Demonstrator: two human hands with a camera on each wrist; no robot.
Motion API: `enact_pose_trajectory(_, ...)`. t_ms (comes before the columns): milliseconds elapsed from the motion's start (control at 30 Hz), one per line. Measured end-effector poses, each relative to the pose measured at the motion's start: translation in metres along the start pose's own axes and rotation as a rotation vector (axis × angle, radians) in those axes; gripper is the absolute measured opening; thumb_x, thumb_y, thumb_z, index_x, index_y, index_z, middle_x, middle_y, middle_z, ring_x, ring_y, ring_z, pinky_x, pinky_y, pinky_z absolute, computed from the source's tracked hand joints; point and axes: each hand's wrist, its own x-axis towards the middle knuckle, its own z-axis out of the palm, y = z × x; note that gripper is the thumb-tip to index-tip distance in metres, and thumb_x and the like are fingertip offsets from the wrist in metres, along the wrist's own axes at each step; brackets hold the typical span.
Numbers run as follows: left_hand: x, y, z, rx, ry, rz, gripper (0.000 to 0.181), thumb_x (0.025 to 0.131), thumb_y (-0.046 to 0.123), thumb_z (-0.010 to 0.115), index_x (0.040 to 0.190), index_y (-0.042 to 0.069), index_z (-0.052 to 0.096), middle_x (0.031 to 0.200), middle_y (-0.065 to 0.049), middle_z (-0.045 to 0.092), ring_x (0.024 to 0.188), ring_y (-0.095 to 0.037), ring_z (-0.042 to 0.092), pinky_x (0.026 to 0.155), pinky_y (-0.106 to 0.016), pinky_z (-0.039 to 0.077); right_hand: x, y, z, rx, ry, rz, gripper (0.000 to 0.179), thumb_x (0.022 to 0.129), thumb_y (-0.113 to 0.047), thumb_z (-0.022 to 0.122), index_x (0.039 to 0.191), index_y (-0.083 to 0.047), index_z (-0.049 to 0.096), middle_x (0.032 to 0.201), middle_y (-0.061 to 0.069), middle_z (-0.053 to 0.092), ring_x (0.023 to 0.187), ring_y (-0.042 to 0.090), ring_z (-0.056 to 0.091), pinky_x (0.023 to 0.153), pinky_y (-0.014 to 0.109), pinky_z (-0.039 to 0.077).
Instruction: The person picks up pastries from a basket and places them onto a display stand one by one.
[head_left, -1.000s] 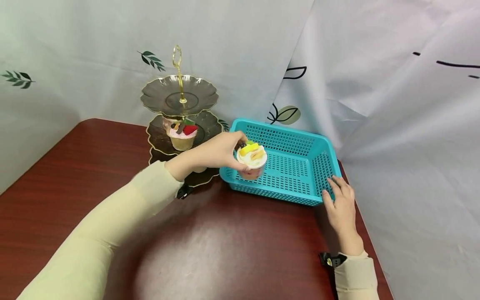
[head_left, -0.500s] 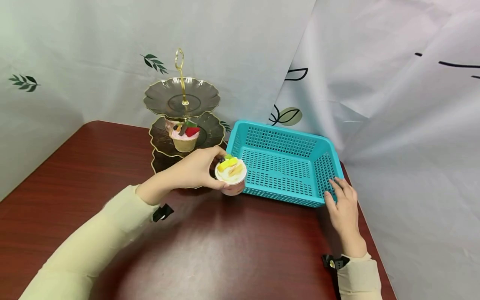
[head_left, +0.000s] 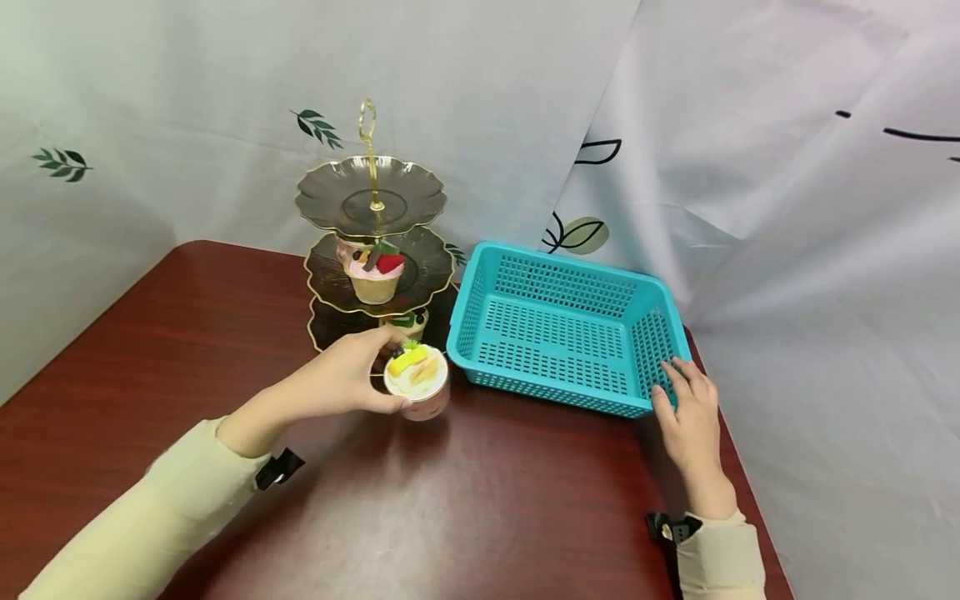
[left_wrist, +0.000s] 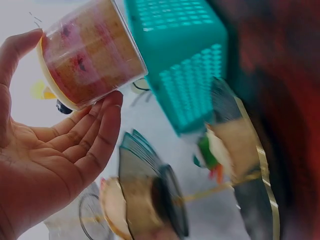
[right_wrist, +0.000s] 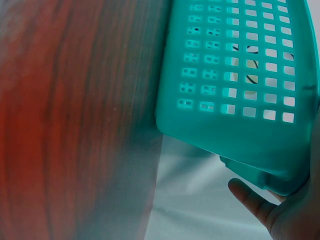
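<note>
My left hand (head_left: 337,379) grips a clear dessert cup (head_left: 423,402) by its side, thumb and fingers around the rim. The cup is topped with white cream and yellow fruit; in the left wrist view, the cup (left_wrist: 95,55) shows brown and pink layers through its wall. It is held in front of the tiered stand (head_left: 341,196), left of the turquoise basket (head_left: 555,333). At the basket's near right corner, my right hand (head_left: 693,425) rests with loosely bent fingers on the rim. In the right wrist view, a finger (right_wrist: 250,200) sticks out below the corner.
A pink-topped cupcake (head_left: 375,289) stands on the stand's middle plate, with another dessert partly hidden behind it. A further cupcake (head_left: 411,323) sits on the bottom plate, partly covered by my left hand. White cloth (head_left: 480,100) hangs behind the dark red table (head_left: 510,500).
From above the basket's left end, my left hand has carried the dessert cup left and nearer to me, in front of the stand. My right hand has stayed at the basket's corner.
</note>
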Motion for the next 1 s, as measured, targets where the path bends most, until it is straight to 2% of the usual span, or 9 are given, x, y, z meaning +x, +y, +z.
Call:
enact_pose_trajectory(267, -0.022, -0.029, -0.005, 0.049, 0.063, -0.065, 0.061, 0.065, 0.025, 0.084, 0.112, -0.002, 0.057, 0.100, -0.008, 0.067, 0.090, -0.019, 0.063, 0.079, -0.041, 0.053, 0.000, 0.001, -0.002, 0.003, 0.006, 0.005, 0.046, 0.098, -0.023, 0.046, 0.134, 0.006, 0.050, 0.144, 0.025, 0.040, 0.135, 0.047, 0.028, 0.103, 0.065, 0.025)
enact_pose_trajectory(500, -0.034, -0.043, -0.017, 0.088, 0.099, -0.127, 0.065, 0.066, 0.026, 0.085, 0.113, -0.007, 0.055, 0.100, -0.016, 0.067, 0.090, -0.026, 0.065, 0.079, -0.044, 0.052, 0.000, 0.000, -0.001, 0.006, -0.003, 0.003, 0.047, 0.099, -0.024, 0.045, 0.135, 0.005, 0.049, 0.144, 0.025, 0.040, 0.136, 0.047, 0.027, 0.103, 0.065, 0.025)
enact_pose_trajectory(733, -0.030, -0.052, -0.024, 0.129, 0.148, -0.178, 0.063, 0.068, 0.026, 0.085, 0.112, -0.008, 0.053, 0.096, -0.018, 0.065, 0.082, -0.025, 0.062, 0.072, -0.038, 0.050, 0.000, 0.004, -0.001, 0.013, -0.002, 0.004, 0.047, 0.100, -0.024, 0.043, 0.135, 0.005, 0.049, 0.144, 0.025, 0.040, 0.138, 0.046, 0.026, 0.104, 0.065, 0.024)
enact_pose_trajectory(900, -0.026, -0.063, -0.024, 0.209, 0.192, -0.216, 0.062, 0.067, 0.025, 0.083, 0.110, -0.009, 0.053, 0.096, -0.022, 0.063, 0.080, -0.029, 0.060, 0.071, -0.043, 0.048, 0.000, 0.005, 0.000, 0.015, 0.007, -0.004, 0.046, 0.100, -0.024, 0.043, 0.135, 0.005, 0.049, 0.144, 0.026, 0.040, 0.137, 0.046, 0.027, 0.105, 0.064, 0.024)
enact_pose_trajectory(1000, -0.023, -0.071, -0.023, 0.219, 0.213, -0.255, 0.062, 0.068, 0.027, 0.083, 0.109, -0.010, 0.054, 0.096, -0.022, 0.062, 0.079, -0.031, 0.059, 0.070, -0.044, 0.047, 0.000, 0.004, 0.001, 0.012, -0.001, -0.005, 0.047, 0.100, -0.025, 0.042, 0.135, 0.005, 0.049, 0.144, 0.025, 0.040, 0.137, 0.046, 0.026, 0.105, 0.064, 0.024)
